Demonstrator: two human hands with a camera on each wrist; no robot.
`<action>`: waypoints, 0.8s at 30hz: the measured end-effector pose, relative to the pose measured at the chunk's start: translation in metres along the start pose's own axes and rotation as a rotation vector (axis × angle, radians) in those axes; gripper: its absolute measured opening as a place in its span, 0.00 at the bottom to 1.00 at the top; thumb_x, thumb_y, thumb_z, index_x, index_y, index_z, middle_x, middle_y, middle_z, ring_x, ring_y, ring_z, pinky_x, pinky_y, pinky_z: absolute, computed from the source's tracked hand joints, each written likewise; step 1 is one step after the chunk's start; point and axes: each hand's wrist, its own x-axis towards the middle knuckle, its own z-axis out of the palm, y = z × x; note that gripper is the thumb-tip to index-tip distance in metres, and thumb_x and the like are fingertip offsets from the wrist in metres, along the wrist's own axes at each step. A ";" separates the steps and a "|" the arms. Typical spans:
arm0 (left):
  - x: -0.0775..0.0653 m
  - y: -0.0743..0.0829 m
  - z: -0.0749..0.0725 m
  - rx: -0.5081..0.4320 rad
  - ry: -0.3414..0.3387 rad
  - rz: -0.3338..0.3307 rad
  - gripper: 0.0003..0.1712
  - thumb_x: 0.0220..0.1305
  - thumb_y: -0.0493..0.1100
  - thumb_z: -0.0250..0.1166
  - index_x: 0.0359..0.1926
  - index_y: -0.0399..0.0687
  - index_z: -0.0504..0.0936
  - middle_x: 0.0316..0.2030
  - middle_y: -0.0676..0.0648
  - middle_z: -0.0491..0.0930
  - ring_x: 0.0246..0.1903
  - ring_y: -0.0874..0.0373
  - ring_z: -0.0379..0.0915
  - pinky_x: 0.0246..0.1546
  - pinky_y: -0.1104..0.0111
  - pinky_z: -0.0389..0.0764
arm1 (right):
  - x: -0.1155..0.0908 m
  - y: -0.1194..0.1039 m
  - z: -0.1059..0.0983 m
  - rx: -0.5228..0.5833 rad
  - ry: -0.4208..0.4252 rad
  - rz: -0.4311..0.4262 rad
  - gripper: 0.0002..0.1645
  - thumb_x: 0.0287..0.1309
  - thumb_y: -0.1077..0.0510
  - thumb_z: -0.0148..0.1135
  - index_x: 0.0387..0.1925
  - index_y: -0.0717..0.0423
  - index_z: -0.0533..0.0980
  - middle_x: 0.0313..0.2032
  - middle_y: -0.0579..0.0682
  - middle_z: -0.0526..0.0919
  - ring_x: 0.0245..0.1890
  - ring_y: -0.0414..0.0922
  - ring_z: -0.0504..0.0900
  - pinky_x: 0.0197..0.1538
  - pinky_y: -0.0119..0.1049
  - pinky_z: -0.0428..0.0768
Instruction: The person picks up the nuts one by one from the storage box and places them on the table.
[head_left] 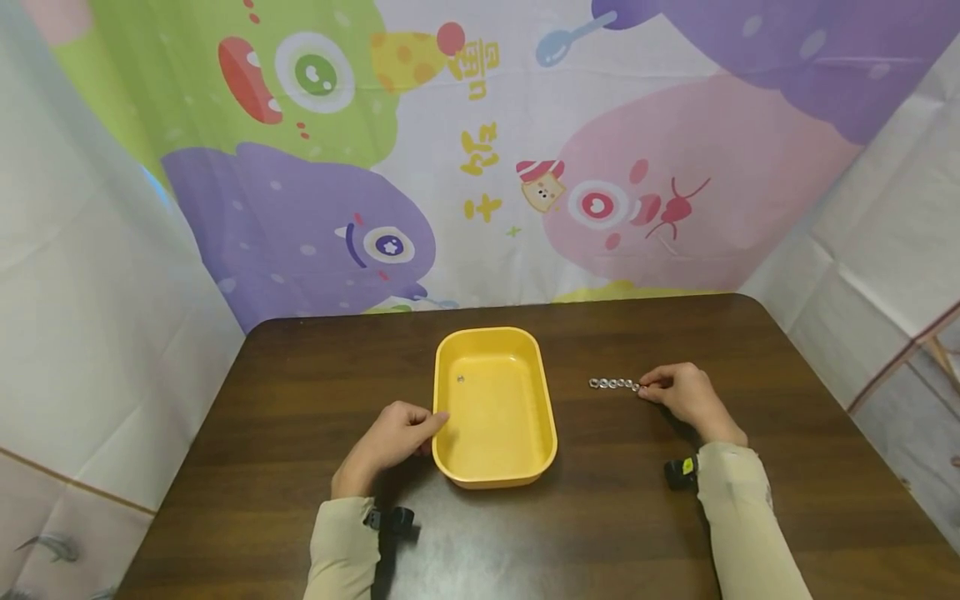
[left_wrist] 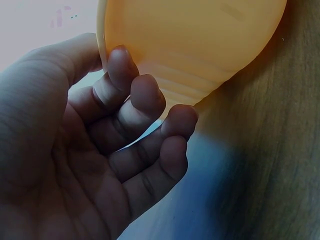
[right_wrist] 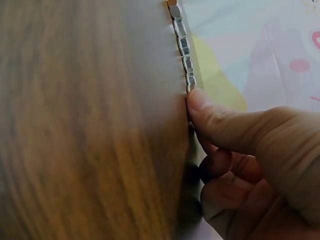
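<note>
A yellow rectangular tray [head_left: 495, 477] stands on the table, with one small shiny metal piece, which looks like a nut [head_left: 461, 379], on its floor. My left hand [head_left: 393, 435] grips the tray's left wall, thumb over the rim and fingers against the outside, as the left wrist view shows. To the right, several metal nuts [head_left: 612, 383] lie flat in a straight row. My right hand [head_left: 686, 396] pinches the nearest end nut between thumb and index finger. In the right wrist view the thumb [right_wrist: 200, 100] partly hides that nut, and the other fingers are curled below.
Everything sits on a dark brown wooden table [head_left: 600, 517]. Behind its far edge hangs a cloth with cartoon monsters [head_left: 480, 250]. Pale cloth walls flank both sides. A small black camera is strapped at each wrist.
</note>
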 end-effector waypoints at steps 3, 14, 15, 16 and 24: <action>0.000 0.000 0.000 0.001 0.002 -0.002 0.30 0.74 0.57 0.61 0.20 0.40 0.80 0.17 0.48 0.74 0.19 0.60 0.65 0.24 0.68 0.69 | 0.001 0.000 0.000 0.002 -0.012 0.008 0.09 0.62 0.57 0.72 0.40 0.58 0.88 0.35 0.52 0.89 0.36 0.44 0.83 0.44 0.43 0.79; 0.000 -0.001 0.000 0.001 0.001 -0.004 0.29 0.74 0.56 0.61 0.20 0.41 0.80 0.17 0.49 0.73 0.19 0.60 0.65 0.24 0.68 0.68 | 0.001 -0.002 -0.006 -0.011 -0.057 -0.020 0.11 0.61 0.57 0.73 0.43 0.59 0.86 0.34 0.51 0.88 0.36 0.44 0.82 0.45 0.45 0.77; 0.000 -0.001 0.000 -0.001 0.001 -0.005 0.29 0.74 0.56 0.61 0.20 0.41 0.80 0.17 0.49 0.73 0.19 0.60 0.65 0.24 0.68 0.68 | 0.001 -0.003 -0.008 -0.012 -0.066 -0.028 0.11 0.62 0.58 0.73 0.43 0.59 0.85 0.34 0.51 0.87 0.36 0.45 0.82 0.45 0.45 0.77; 0.000 -0.001 0.000 -0.002 0.001 -0.006 0.29 0.74 0.56 0.61 0.20 0.41 0.80 0.17 0.49 0.73 0.19 0.60 0.65 0.24 0.68 0.68 | 0.001 -0.003 -0.010 -0.016 -0.074 -0.032 0.11 0.62 0.58 0.72 0.44 0.59 0.85 0.34 0.51 0.87 0.36 0.45 0.81 0.46 0.46 0.76; 0.000 0.000 0.000 0.003 -0.002 -0.013 0.31 0.74 0.57 0.61 0.21 0.37 0.81 0.18 0.42 0.75 0.19 0.60 0.66 0.25 0.68 0.69 | -0.003 -0.004 -0.026 -0.059 -0.085 -0.072 0.13 0.62 0.59 0.71 0.46 0.61 0.84 0.35 0.50 0.87 0.38 0.46 0.82 0.46 0.46 0.76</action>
